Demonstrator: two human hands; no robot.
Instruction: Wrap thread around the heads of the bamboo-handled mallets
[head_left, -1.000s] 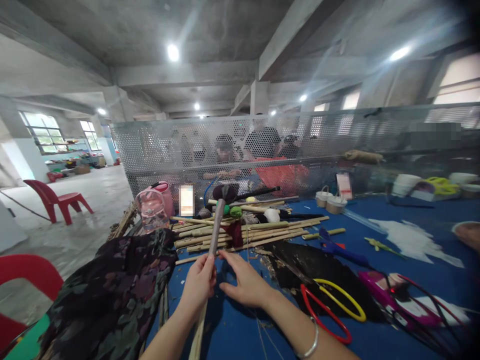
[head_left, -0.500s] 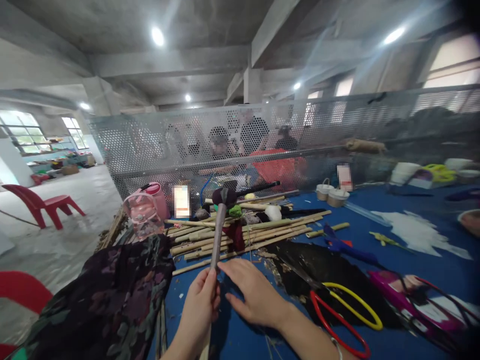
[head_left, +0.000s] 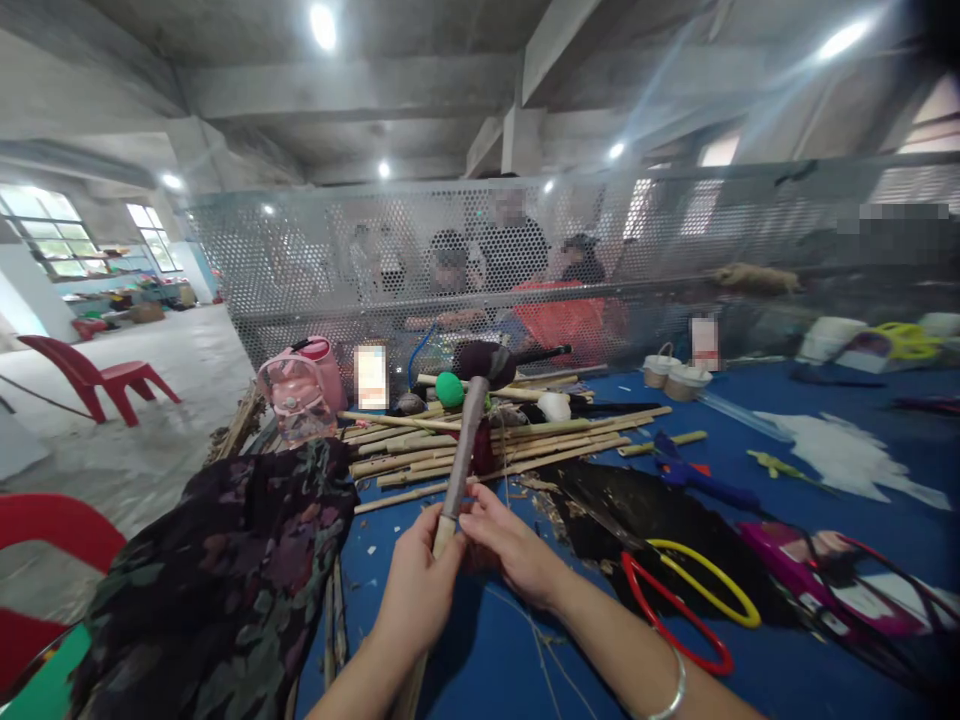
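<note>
A stick (head_left: 466,450) wrapped in grey-brown material stands tilted in front of me, its bare pale lower end running down between my arms. My left hand (head_left: 421,575) is closed around it below the wrapping. Against its right side, my right hand (head_left: 510,540) has its fingers bent in at the stick, near the wrapping's lower end; its fingertips are partly hidden. Beyond the stick's top lies a dark round bundle (head_left: 486,364). Pale cut sticks (head_left: 420,465) are piled on the blue table (head_left: 480,660), with a green ball (head_left: 450,390) among them.
Scissors (head_left: 679,610) with red and yellow handles lie on black cloth at the right, near a blue glue gun (head_left: 705,487). Dark floral cloth (head_left: 225,580) and a pink bag (head_left: 300,395) are at the left. People sit behind a perforated metal screen (head_left: 300,250).
The stick has shifted right and slightly up in view with my left hand. My right hand's fingers have drawn in from spread to bent against the stick. The green ball shows more fully.
</note>
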